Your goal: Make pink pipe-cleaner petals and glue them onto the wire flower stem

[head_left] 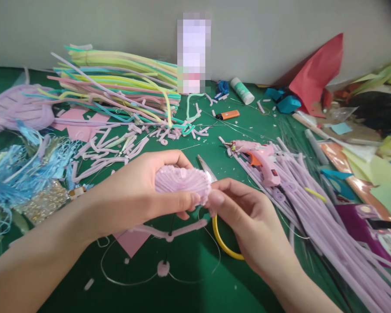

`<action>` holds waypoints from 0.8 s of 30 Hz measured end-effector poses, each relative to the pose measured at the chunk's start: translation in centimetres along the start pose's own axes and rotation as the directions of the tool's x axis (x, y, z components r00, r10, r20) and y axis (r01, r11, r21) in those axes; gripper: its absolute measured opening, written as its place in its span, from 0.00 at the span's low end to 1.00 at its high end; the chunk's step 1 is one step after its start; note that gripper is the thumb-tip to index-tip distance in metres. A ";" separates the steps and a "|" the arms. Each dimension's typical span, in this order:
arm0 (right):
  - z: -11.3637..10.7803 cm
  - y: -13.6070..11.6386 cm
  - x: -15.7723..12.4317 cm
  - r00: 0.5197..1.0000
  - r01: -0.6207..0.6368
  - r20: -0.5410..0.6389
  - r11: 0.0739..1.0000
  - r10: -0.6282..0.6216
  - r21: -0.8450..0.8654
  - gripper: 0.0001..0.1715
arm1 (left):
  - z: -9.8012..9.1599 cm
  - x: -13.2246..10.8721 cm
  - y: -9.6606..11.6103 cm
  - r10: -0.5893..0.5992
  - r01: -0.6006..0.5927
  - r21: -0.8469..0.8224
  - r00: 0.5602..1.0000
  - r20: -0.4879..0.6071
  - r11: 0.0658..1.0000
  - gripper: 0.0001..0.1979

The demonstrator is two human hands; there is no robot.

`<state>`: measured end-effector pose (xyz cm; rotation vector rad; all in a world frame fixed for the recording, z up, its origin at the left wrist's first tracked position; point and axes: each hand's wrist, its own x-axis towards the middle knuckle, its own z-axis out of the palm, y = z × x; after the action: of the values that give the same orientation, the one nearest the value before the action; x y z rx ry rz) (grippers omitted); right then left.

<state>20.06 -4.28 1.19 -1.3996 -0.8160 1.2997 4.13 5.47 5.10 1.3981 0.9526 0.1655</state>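
My left hand [140, 187] is wrapped round a rounded, ribbed lilac piece [182, 180] made of fuzzy pipe cleaner, its thumb along the near side. At the piece's right end, my right hand [247, 213] pinches the fuzzy edge between thumb and finger. A dark thin stem runs down below the piece, carrying a lilac crosswise strip [187, 228] and a small lilac ball [163, 268]. Thin wire curves out on both sides of that ball. Scissors with a yellow handle [223, 243] lie partly hidden behind my right hand.
A pink glue gun [262, 158] rests beside long lilac pipe cleaners [322, 226] on the right. Coloured pipe cleaners [117, 82] are heaped at the back left. Cut lilac pieces [111, 152], an orange lighter [230, 114], a glue stick [243, 91] and blue tassels [35, 161] lie around.
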 end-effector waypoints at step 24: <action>0.0 0.6 0.3 0.983 -0.136 0.149 0.968 0.105 0.211 0.09 | -0.7 0.7 -1.3 0.084 -0.084 0.006 0.995 0.047 0.996 0.09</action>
<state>20.07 -4.19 0.52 -1.2090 -0.6612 1.5447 3.63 6.14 3.70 1.4440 0.8575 0.1919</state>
